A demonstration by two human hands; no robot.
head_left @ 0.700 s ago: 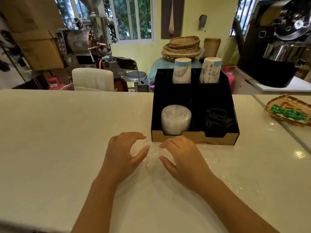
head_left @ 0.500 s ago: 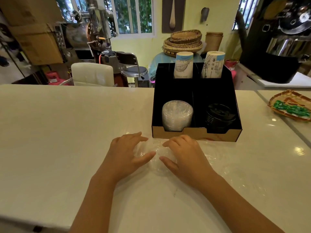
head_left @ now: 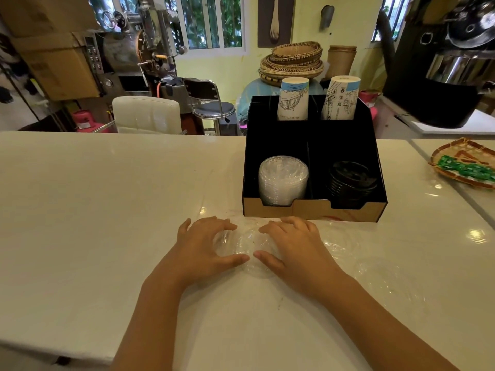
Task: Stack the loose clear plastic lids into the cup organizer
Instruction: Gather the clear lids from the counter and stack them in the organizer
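Both hands cup loose clear lids on counter, just near of organizer: left hand & right hand half-curled, thumbs almost meeting. Squeeze evenly, align rims, then lift onto clear stack in near-left compartment; thin plastic prob. slips.

1. A white glossy counter fills the foreground, with bright spots of light reflected along its right side.
2. Beyond it stands a pale yellow wall with white-framed windows – green foliage shows through the glass.
3. A white padded chair and a black-seated metal stool sit behind the counter.
4. Far left: stacked cardboard boxes beside a metal machine (its make is unclear).
5. Woven baskets are piled near the wall – a dark panel hangs above them.
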